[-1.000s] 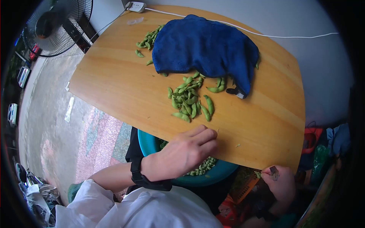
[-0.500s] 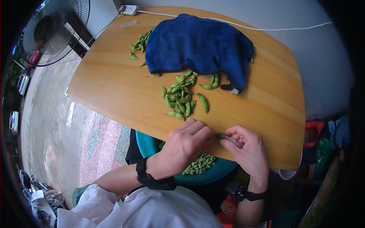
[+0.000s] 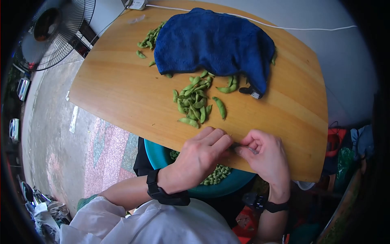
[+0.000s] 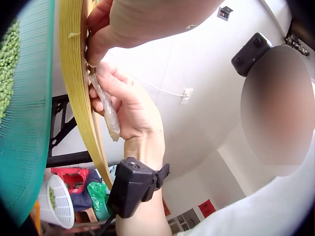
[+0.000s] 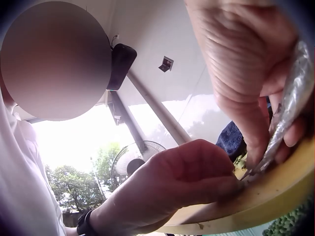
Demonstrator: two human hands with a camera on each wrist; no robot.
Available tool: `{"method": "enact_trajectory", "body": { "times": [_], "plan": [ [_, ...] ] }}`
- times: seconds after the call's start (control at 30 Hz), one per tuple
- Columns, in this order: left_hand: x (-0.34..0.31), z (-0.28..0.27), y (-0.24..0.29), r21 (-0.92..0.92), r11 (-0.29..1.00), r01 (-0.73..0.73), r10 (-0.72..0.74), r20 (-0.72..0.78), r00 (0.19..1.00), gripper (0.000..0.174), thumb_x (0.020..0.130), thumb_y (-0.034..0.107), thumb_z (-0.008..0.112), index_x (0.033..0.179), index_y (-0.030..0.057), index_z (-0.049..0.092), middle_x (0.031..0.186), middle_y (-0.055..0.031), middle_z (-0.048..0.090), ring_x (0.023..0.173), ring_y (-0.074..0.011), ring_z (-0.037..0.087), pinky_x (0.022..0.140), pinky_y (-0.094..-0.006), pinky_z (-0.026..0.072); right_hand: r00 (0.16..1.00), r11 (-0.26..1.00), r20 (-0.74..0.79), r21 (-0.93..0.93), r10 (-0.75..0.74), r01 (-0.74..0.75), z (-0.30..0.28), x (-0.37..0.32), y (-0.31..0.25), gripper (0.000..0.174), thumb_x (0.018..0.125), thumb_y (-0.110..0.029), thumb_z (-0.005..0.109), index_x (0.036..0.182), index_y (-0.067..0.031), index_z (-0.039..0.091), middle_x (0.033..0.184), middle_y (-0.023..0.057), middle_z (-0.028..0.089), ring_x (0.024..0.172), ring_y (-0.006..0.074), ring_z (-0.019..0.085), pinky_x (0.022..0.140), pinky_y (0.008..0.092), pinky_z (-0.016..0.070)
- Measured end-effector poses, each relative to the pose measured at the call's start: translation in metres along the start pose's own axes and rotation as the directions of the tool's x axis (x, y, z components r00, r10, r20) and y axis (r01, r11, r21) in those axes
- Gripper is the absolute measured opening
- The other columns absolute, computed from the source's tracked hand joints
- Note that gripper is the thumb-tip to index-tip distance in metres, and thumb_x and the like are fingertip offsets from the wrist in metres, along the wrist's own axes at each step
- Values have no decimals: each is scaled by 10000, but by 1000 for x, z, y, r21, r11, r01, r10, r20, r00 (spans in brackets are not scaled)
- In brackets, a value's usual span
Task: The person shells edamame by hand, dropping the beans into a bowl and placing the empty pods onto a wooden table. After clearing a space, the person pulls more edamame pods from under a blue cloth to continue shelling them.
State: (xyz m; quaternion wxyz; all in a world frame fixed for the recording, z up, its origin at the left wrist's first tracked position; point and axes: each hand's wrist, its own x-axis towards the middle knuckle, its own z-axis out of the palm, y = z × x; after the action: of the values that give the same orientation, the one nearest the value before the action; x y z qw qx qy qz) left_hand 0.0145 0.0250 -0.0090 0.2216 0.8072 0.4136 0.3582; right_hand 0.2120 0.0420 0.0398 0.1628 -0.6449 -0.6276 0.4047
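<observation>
Over the table's near edge, my left hand (image 3: 199, 156) has its fingers curled and pinching at the wood, covering the soybean pod it holds. Thumb and fingers of my right hand (image 3: 266, 156) grip a slim tool (image 4: 109, 110) with a handle wrapped in clear plastic. Its narrow tip meets my left fingertips in the right wrist view; its kind cannot be told. A heap of green soybean pods (image 3: 191, 101) lies just beyond my left hand, with a single pod (image 3: 219, 108) to its right. Below the edge sits a teal basin (image 3: 156, 156) of shelled green beans (image 3: 217, 175).
A blue cloth (image 3: 211, 44) covers the back of the wooden table (image 3: 122, 97), more pods (image 3: 151, 38) beside it. A white cord (image 3: 252, 19) runs along the back from a power strip (image 3: 137, 4). A fan (image 3: 46, 30) stands at far left, a white basket (image 4: 59, 199) below the table.
My right hand came from the table's right corner, where it held the tool with a green bit, to my left hand. One of two pods beside the heap left the table.
</observation>
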Motion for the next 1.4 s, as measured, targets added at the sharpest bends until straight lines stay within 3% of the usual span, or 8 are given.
{"method": "enact_trajectory", "body": {
  "times": [0.07,0.23,0.37,0.6,0.77,0.97,1.03,1.4],
  "plan": [
    [-1,1,-1,45,999,15,-16,4,1000,316,759,58,817,1031,59,657,948,-82,641,883,-297,640,754,-391,545,1000,998,21,-55,4,-3,-2,4,-7,165,831,-103,810,876,4,692,751,150,724,642,241,697,622,378,522],
    [4,-5,-4,49,998,-46,42,93,995,295,776,62,798,1019,54,630,991,-100,594,911,-299,617,776,-401,534,997,970,78,-244,16,4,-7,12,-12,175,801,-111,812,824,-8,672,700,152,698,654,309,691,647,417,527],
    [21,-8,-15,24,986,-167,157,238,959,279,795,69,785,1008,45,606,999,-107,546,916,-313,590,796,-420,520,996,975,85,-223,20,-1,-8,12,-13,191,791,-127,821,820,-10,674,702,152,700,657,303,697,645,418,525],
    [8,-17,-25,-142,953,-268,292,188,938,262,820,48,773,1029,37,616,984,-117,573,926,-325,628,762,-409,540,996,984,84,-176,36,-20,-7,10,-7,202,814,-145,821,840,-9,673,700,145,698,648,295,692,649,412,528],
    [0,-10,-4,50,991,-124,117,131,985,270,796,33,683,1035,16,558,998,-132,546,948,-326,618,721,-410,557,999,988,41,-152,-17,23,1,-1,-1,204,848,-161,803,894,-12,672,732,152,711,656,302,698,654,399,529],
    [-3,-6,8,168,986,-20,3,105,994,269,843,46,717,1082,12,599,934,-121,556,861,-326,637,694,-419,550,999,997,17,-60,46,-45,6,-8,3,231,876,-210,779,938,-10,682,790,166,734,669,296,711,659,388,540],
    [-6,-8,9,155,988,5,-23,113,993,275,838,41,718,1085,12,600,939,-126,562,869,-333,638,701,-423,550,998,995,16,76,67,-68,6,-9,10,230,866,-216,774,959,-15,712,794,163,738,661,284,709,674,379,549],
    [-7,-1,6,7,997,72,-72,46,996,318,813,44,760,1094,42,612,958,-132,588,872,-353,645,717,-447,556,1000,994,-13,114,5,-3,23,-7,-5,255,857,-211,761,987,7,735,795,184,723,711,290,724,703,390,551]
  ]
}}
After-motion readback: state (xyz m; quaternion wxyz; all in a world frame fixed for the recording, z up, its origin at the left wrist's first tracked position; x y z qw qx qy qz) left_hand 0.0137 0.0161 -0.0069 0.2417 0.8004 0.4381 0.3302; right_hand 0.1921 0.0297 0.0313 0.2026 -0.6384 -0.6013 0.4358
